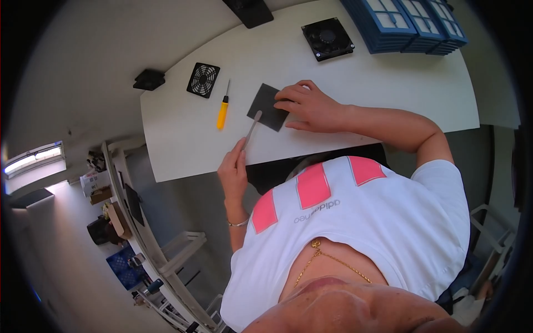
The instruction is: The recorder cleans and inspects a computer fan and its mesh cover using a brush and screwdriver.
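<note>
My left hand (235, 170) holds a thin, light-coloured tool (251, 131) with a flat rounded tip, which lies over the lower left of a dark grey square sheet (266, 100). The fingers of my right hand (310, 106) rest on the sheet's right part, spread apart, palm down; what lies beneath them is hidden. Left of the sheet is a screwdriver (223, 112) with a yellow and black handle, its shaft pointing away from me. Beyond it to the left sits a black plastic fan grille (203, 80). A black square cooling fan (328, 38) lies further back, right of the sheet.
Blue frames with white panels (391, 21) stand stacked at the white table's (183, 145) back right. A black object (250, 12) is at the back edge, another (150, 79) at the left corner. A rack-like bench (154, 245) with assorted items stands lower left.
</note>
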Demonstrator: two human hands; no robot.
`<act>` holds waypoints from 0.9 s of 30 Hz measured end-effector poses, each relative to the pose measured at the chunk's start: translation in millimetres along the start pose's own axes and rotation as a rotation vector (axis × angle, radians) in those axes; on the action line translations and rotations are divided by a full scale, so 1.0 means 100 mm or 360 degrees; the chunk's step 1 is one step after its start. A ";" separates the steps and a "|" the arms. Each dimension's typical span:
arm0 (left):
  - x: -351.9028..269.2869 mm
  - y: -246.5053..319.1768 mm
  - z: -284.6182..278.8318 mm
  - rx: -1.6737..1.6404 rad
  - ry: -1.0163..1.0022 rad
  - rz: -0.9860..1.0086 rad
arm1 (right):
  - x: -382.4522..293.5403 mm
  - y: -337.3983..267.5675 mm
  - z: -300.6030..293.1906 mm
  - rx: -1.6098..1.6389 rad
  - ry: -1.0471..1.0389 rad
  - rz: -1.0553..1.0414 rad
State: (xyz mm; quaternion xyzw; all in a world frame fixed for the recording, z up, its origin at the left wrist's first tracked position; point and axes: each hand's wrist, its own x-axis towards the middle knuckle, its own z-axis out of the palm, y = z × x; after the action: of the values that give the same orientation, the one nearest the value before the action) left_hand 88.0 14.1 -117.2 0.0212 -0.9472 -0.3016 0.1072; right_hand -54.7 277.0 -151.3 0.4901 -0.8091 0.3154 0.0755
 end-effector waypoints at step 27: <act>0.52 0.00 0.14 -0.0056 -0.0232 0.0056 | 0.03 0.20 -0.05 -0.0026 0.0144 0.0120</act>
State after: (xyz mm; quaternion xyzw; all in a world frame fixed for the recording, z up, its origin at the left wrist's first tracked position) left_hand 34.3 17.0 -118.5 -0.0193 -0.9473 -0.3169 0.0435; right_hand -74.1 283.5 -154.9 0.4440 -0.8252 0.3332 0.1041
